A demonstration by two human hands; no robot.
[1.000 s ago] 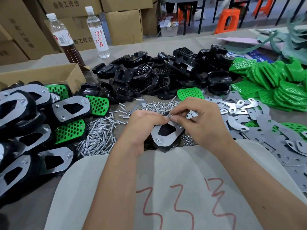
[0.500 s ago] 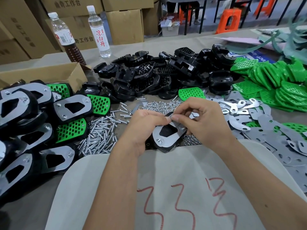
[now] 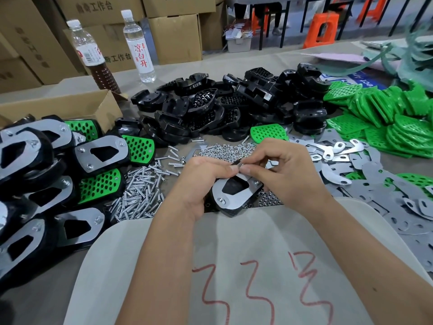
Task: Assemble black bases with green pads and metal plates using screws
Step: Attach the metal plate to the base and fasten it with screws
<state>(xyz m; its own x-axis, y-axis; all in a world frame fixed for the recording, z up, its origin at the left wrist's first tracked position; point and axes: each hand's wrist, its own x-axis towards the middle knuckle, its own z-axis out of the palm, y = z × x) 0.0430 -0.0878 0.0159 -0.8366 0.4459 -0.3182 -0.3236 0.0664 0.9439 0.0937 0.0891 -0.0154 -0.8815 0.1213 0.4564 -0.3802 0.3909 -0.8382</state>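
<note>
Just beyond the table's near edge, my left hand (image 3: 199, 181) grips a black base topped with a metal plate (image 3: 234, 195), one screw showing at its near corner. My right hand (image 3: 285, 174) pinches at the plate's far end, thumb and forefinger meeting my left fingertips; what they pinch is too small to tell. Loose screws (image 3: 138, 195) lie left of the hands, small nuts (image 3: 225, 151) just beyond them. Bare black bases (image 3: 222, 111) are heaped further back, green pads (image 3: 386, 118) at the right, metal plates (image 3: 410, 202) at the near right.
Finished assemblies (image 3: 46, 174) with green pads and plates are stacked at the left beside an open cardboard box (image 3: 70, 109). Two bottles (image 3: 138, 45) stand at the back left before cartons. A white cloth with red marks (image 3: 246, 277) covers my lap.
Both hands stay on the same base and plate; the fingertips shift only slightly at its far end. Nothing was picked up or let go.
</note>
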